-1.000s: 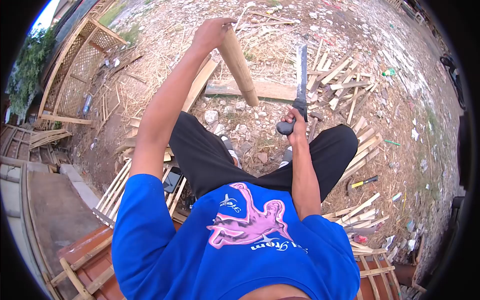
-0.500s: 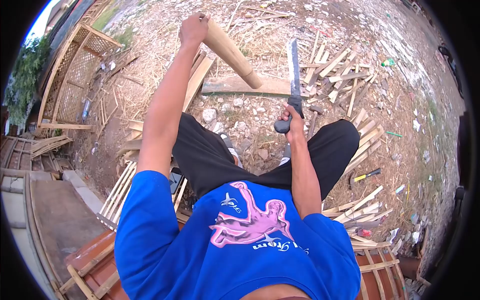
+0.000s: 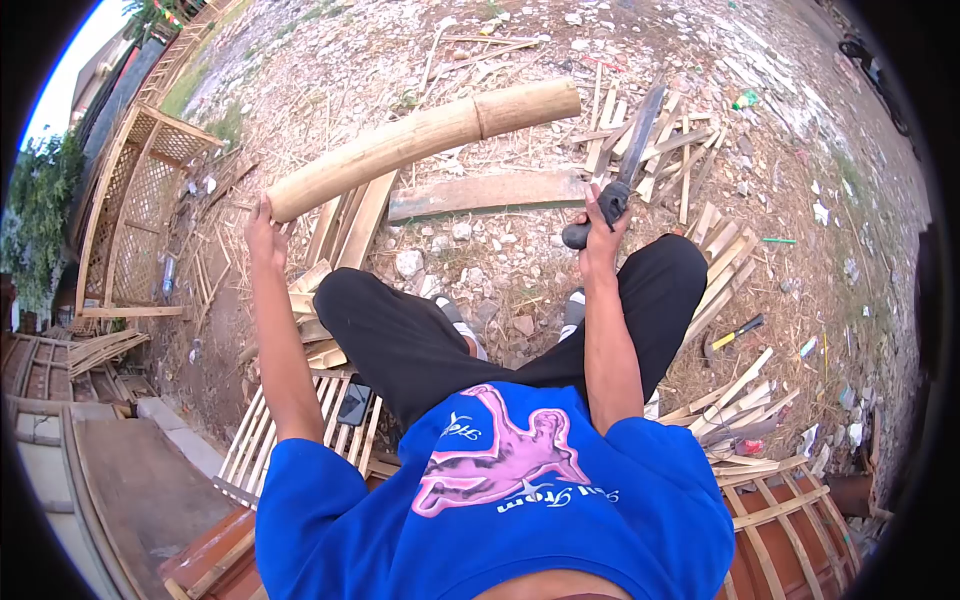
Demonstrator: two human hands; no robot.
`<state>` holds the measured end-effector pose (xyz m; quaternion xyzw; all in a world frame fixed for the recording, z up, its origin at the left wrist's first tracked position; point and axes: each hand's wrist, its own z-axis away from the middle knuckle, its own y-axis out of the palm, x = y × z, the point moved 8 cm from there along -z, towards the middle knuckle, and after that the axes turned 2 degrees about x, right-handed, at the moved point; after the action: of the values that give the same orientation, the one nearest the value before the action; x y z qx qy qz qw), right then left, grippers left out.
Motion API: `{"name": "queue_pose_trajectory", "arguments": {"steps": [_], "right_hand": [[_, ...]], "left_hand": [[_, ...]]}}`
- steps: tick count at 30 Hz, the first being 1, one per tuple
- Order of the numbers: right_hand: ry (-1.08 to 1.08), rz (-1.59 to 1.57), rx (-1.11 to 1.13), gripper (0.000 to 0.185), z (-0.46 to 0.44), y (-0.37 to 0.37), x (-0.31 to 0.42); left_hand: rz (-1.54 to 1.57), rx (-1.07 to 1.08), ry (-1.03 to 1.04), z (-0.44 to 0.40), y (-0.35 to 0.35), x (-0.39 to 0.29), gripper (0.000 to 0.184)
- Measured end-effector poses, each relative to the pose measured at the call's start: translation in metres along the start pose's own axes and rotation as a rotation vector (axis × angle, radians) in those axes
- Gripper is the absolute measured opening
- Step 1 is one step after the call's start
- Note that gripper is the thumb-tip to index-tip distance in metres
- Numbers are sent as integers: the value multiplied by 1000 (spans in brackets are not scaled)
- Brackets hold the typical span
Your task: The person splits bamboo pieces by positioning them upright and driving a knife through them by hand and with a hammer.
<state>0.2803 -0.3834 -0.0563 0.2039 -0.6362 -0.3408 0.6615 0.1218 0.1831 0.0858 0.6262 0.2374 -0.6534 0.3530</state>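
My left hand [image 3: 268, 235] grips the near left end of a thick bamboo pole [image 3: 410, 140], fingers closed at its cut edge. The pole is held up, slanting to the upper right, with a node ring near its far end. In my right hand [image 3: 602, 228] is a machete [image 3: 640, 135], its dark blade pointing up and away and its black handle in my fist. Blade and pole are apart. Below the pole, a flat wooden plank [image 3: 490, 194] lies across the ground in front of my feet.
Split bamboo strips [image 3: 660, 150] lie beyond the machete, with more strips [image 3: 725, 260] by my right knee. A tool with a black and yellow handle [image 3: 738, 332] rests on the right. A phone [image 3: 354, 402] lies on slats at left. A lattice frame [image 3: 140, 200] stands farther left.
The bamboo pole has swung from slanting down to the plank to a raised, nearly crosswise position. My left hand moved left and nearer; the machete tilted to the right.
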Motion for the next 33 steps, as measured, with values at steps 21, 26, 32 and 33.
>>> {"name": "queue_pose_trajectory", "arguments": {"steps": [21, 26, 32, 33], "right_hand": [[-291, -111, 209, 52, -51, 107, 129], [-259, -140, 303, 35, -64, 120, 162], [-375, 17, 360, 30, -48, 164, 190], [-422, 74, 371, 33, -42, 172, 189]], "left_hand": [[48, 145, -213, -3, 111, 133, 67], [221, 269, -420, -7, 181, 210, 72], [195, 308, -550, 23, 247, 242, 75], [160, 304, -580, 37, 255, 235, 75]]}}
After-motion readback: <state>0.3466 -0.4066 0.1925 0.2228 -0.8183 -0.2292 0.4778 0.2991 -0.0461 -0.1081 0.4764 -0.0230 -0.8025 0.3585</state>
